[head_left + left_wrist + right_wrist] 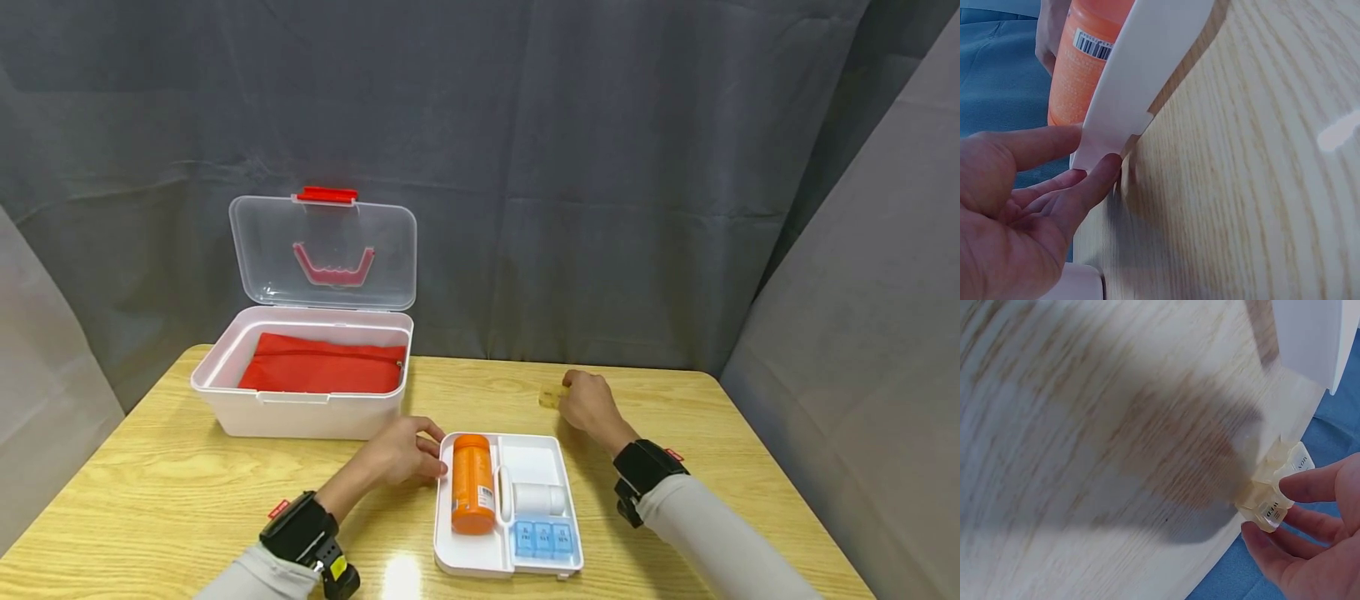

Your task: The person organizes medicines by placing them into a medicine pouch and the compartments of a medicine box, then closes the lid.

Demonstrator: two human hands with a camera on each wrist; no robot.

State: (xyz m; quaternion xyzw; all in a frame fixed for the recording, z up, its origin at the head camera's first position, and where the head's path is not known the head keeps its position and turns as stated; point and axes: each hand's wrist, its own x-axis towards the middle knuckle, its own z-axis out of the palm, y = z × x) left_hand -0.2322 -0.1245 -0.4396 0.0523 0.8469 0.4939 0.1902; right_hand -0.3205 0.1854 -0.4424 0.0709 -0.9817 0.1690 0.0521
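Note:
My right hand point(592, 404) pinches a translucent yellow pill organizer point(1275, 484) between thumb and fingers, low over the table's far side. The letters WED and MON show on its lids in the right wrist view. At the tray's left edge, my left hand point(401, 454) grips the rim of the white divided tray point(528, 458). In the tray's left compartment lies an orange bottle point(472, 492) with a barcode label. A small white cylindrical bottle point(540, 500) and a blue pill organizer point(543, 540) lie on its right side.
Behind and left of the tray stands a white box point(300, 417), its clear lid point(258, 250) raised. A red zippered pouch point(322, 367) lies inside. The wooden table point(630, 558) is bordered by a grey curtain point(487, 167) at the back and pale side panels.

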